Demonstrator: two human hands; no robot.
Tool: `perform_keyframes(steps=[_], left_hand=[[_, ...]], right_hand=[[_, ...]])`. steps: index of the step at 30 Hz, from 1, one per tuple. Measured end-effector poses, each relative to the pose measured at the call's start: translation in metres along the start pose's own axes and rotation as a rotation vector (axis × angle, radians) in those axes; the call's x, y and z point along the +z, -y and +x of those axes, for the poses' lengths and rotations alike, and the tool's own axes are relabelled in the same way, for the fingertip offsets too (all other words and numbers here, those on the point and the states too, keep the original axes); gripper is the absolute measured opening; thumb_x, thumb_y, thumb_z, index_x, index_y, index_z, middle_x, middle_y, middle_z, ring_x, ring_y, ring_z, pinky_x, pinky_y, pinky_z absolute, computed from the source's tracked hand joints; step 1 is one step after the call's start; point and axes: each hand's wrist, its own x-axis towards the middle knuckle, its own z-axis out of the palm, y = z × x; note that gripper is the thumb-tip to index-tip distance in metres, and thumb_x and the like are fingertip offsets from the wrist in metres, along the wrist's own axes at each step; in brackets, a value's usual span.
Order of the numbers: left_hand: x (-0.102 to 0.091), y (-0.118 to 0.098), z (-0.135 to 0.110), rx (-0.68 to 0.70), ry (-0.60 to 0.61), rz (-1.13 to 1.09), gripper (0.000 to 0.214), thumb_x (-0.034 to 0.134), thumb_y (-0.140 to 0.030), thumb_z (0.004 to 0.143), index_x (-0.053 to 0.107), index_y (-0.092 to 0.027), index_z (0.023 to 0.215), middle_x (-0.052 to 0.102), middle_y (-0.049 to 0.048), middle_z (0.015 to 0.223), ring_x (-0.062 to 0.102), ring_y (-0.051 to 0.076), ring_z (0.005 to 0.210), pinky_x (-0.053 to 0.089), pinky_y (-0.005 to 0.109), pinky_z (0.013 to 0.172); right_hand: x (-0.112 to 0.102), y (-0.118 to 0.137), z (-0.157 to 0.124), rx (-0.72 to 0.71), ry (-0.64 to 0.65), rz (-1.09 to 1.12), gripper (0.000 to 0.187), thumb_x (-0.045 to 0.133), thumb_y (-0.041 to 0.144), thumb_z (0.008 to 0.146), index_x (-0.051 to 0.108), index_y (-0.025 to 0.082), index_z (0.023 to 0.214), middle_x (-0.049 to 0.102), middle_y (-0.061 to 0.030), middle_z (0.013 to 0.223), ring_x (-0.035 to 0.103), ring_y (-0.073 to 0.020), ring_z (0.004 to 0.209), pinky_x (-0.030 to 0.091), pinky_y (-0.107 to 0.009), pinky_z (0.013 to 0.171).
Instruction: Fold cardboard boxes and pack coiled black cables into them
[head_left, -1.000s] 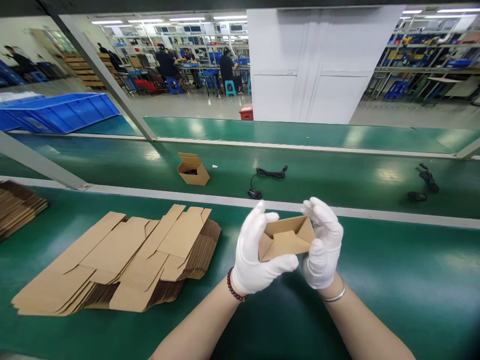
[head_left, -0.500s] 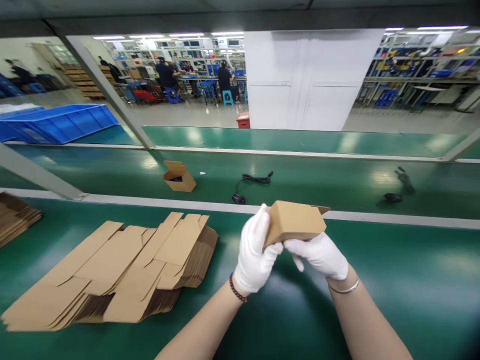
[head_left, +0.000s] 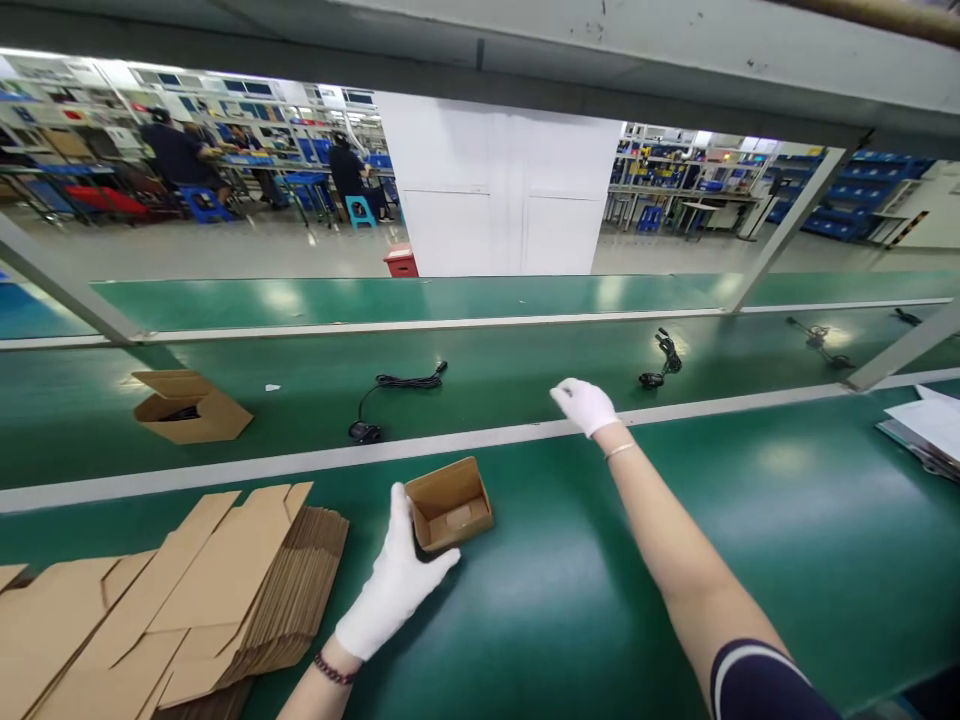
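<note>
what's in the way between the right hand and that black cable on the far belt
Nothing visible stands in the way. The right hand is already at the white edge strip, and the coiled black cable lies just beyond it on the far green belt.

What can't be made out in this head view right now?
Head view only:
The underside of the small cardboard box: hidden by the left hand.
The dark item in the open carton: too small to identify.
The papers: cut off by the right edge.
The flat cardboard blanks: cut off by the left and bottom edges.
</note>
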Motion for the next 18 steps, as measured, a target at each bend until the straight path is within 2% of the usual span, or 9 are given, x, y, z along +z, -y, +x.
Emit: perform_keyframes(steps=[2, 4, 6, 8, 11, 14, 16, 18], left_hand=[[-0.011, -0.002, -0.011, 0.063, -0.101, -0.028, 0.109, 0.066, -0.043, 0.077, -0.014, -0.026, 0.149, 0.024, 0.0200, 0.155, 0.030, 0.037, 0.140, 0.029, 0.061, 0.110], [-0.020, -0.006, -0.025, 0.117, -0.244, -0.068, 0.102, 0.065, -0.042, 0.079, -0.008, -0.032, 0.150, 0.027, 0.0143, 0.155, 0.031, 0.034, 0.140, 0.028, 0.059, 0.113], [-0.026, -0.010, -0.037, 0.174, -0.348, -0.123, 0.096, 0.065, -0.039, 0.080, -0.001, -0.036, 0.150, 0.039, 0.0109, 0.149, 0.039, 0.031, 0.137, 0.030, 0.056, 0.113], [-0.025, -0.013, -0.046, 0.200, -0.381, -0.163, 0.088, 0.062, -0.039, 0.082, 0.007, -0.036, 0.150, 0.052, 0.0088, 0.139, 0.046, 0.030, 0.132, 0.032, 0.056, 0.112], [-0.011, -0.021, -0.052, 0.169, -0.297, -0.152, 0.065, 0.057, -0.041, 0.086, 0.030, -0.035, 0.145, 0.065, 0.0058, 0.124, 0.056, 0.030, 0.122, 0.042, 0.055, 0.106], [0.016, -0.040, -0.052, 0.246, -0.030, -0.117, 0.046, 0.054, -0.040, 0.087, 0.051, -0.032, 0.133, 0.068, 0.0046, 0.121, 0.062, 0.027, 0.115, 0.051, 0.047, 0.100], [0.037, -0.056, -0.050, 0.290, 0.148, -0.087, 0.047, 0.053, -0.038, 0.087, 0.051, -0.030, 0.134, 0.066, 0.0051, 0.124, 0.062, 0.025, 0.116, 0.052, 0.042, 0.099], [0.057, -0.069, -0.046, 0.257, 0.225, -0.036, 0.057, 0.052, -0.034, 0.087, 0.040, -0.027, 0.142, 0.061, 0.0067, 0.131, 0.058, 0.025, 0.121, 0.051, 0.042, 0.100]], right_hand=[[-0.006, -0.033, 0.032, 0.208, -0.035, -0.055, 0.031, 0.049, 0.032, 0.092, 0.064, 0.011, 0.109, 0.065, -0.0177, 0.115, 0.061, -0.0235, 0.104, 0.045, -0.032, 0.087], [-0.011, -0.066, 0.052, 0.393, -0.077, -0.100, 0.038, 0.049, 0.031, 0.094, 0.057, 0.003, 0.118, 0.059, -0.0244, 0.120, 0.060, -0.0255, 0.106, 0.046, -0.036, 0.088], [-0.013, -0.093, 0.060, 0.505, -0.098, -0.130, 0.039, 0.052, 0.036, 0.094, 0.055, 0.008, 0.121, 0.058, -0.0180, 0.121, 0.060, -0.0237, 0.104, 0.049, -0.040, 0.088], [-0.012, -0.111, 0.064, 0.534, -0.102, -0.153, 0.037, 0.055, 0.039, 0.093, 0.056, 0.014, 0.120, 0.059, -0.0112, 0.120, 0.060, -0.0215, 0.102, 0.050, -0.042, 0.088], [-0.008, -0.116, 0.067, 0.464, -0.099, -0.186, 0.032, 0.050, 0.037, 0.095, 0.059, 0.014, 0.116, 0.061, -0.0114, 0.118, 0.061, -0.0212, 0.103, 0.049, -0.041, 0.089], [-0.005, -0.104, 0.061, 0.329, -0.093, -0.223, 0.034, 0.040, 0.033, 0.098, 0.064, 0.012, 0.110, 0.065, -0.0156, 0.114, 0.062, -0.0237, 0.103, 0.047, -0.036, 0.086], [-0.001, -0.091, 0.044, 0.227, -0.084, -0.252, 0.038, 0.037, 0.036, 0.097, 0.068, 0.014, 0.104, 0.068, -0.0159, 0.107, 0.065, -0.0252, 0.098, 0.046, -0.034, 0.080], [0.008, -0.078, 0.015, 0.129, -0.069, -0.276, 0.041, 0.037, 0.041, 0.095, 0.070, 0.016, 0.098, 0.071, -0.0137, 0.099, 0.066, -0.0256, 0.092, 0.045, -0.033, 0.075]])
